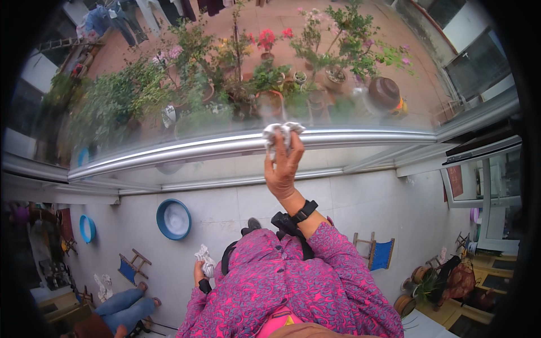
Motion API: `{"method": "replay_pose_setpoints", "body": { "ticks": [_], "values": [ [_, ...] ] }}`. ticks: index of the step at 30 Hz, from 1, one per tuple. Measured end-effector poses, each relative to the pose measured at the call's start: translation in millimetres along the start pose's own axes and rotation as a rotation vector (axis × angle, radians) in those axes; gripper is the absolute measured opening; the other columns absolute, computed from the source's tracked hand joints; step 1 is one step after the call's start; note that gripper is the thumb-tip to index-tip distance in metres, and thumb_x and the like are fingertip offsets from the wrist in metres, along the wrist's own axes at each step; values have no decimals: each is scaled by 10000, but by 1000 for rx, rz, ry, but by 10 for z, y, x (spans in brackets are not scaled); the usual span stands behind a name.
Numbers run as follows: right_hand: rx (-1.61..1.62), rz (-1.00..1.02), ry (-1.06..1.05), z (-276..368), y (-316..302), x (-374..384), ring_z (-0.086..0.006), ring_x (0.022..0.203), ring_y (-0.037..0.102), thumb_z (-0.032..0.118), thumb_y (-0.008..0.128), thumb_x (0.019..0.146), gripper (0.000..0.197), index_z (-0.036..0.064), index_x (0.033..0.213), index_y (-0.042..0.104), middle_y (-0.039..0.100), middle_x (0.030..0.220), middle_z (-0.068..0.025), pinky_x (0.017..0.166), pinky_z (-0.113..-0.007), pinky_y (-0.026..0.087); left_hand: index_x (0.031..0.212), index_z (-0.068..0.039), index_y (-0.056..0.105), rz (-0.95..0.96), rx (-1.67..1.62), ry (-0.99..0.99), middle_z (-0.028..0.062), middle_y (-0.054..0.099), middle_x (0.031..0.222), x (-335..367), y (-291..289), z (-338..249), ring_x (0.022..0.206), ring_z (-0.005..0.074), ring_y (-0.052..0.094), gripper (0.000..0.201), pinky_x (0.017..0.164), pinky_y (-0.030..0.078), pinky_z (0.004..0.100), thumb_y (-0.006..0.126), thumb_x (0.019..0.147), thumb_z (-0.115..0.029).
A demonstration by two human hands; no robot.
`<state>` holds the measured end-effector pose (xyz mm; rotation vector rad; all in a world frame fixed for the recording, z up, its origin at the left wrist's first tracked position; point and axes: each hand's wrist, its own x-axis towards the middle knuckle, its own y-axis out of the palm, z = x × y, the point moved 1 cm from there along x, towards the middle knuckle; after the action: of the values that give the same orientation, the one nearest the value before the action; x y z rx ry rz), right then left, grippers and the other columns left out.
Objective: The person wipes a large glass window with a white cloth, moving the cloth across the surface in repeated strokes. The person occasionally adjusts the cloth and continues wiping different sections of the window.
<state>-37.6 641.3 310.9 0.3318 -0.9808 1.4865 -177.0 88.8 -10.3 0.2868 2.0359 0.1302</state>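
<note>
My right hand [283,169] reaches forward, its fingers pressing a crumpled white cloth [271,134] against the lower part of a glass pane, just at the silver metal window frame [360,136]. The glass around the cloth looks hazy. Low by my left side, my left hand [199,273] is closed around another bunched white cloth [206,259]. Part of that hand is hidden by the cloth and my sleeve. Dark straps circle both wrists.
A blue basin [174,219] with whitish liquid stands on the tiled floor, and a smaller light-blue basin [87,228] is farther left. Folding stools with blue seats [382,254] flank me. A seated person's legs [121,307] show lower left. Potted plants [270,76] stand beyond the glass.
</note>
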Motion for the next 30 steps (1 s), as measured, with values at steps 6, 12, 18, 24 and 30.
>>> {"method": "replay_pose_setpoints", "body": {
  "ticks": [6, 12, 18, 24, 30],
  "values": [
    [37, 230, -418, 263, 280, 212, -306, 1231, 541, 66, 677, 772, 324, 88, 1086, 756, 584, 1292, -75, 1016, -397, 518, 1113, -81, 633, -21, -38, -97, 53, 656, 1018, 177, 219, -121, 933, 228, 657, 247, 835, 541, 395, 606, 875, -139],
    [-299, -199, -22, -632, -836, 375, -333, 1193, 544, -92, 681, 817, 456, 49, 1251, 690, 521, 1302, -133, 1005, -419, 475, 1139, -61, 629, 26, -14, -31, 77, 675, 1047, -34, -13, -37, 996, 248, 662, 291, 875, 545, 397, 592, 862, -140],
    [-179, -480, 251, -591, -830, 632, -341, 1213, 510, 38, 697, 904, 549, 33, 1424, 522, 452, 1335, -175, 1014, -429, 446, 970, -68, 630, -146, 304, 83, 43, 633, 904, 125, -467, -81, 887, 215, 644, 151, 822, 530, 379, 589, 852, -152],
    [-110, -182, -123, 516, 365, 257, -365, 1232, 488, -6, 718, 793, 523, 71, 1308, 669, 489, 1339, -166, 1024, -451, 430, 1100, -76, 674, 55, 54, 19, 95, 718, 970, 523, -456, -358, 884, 290, 690, 323, 819, 577, 443, 637, 842, -267],
    [-72, 88, -454, 425, 386, 306, -276, 1183, 557, 70, 737, 779, 278, 121, 1048, 780, 614, 1220, -42, 964, -387, 506, 1108, -89, 664, 55, -54, 6, 74, 705, 998, 479, -146, -463, 899, 274, 681, 306, 813, 568, 434, 657, 824, -203]
  ]
}}
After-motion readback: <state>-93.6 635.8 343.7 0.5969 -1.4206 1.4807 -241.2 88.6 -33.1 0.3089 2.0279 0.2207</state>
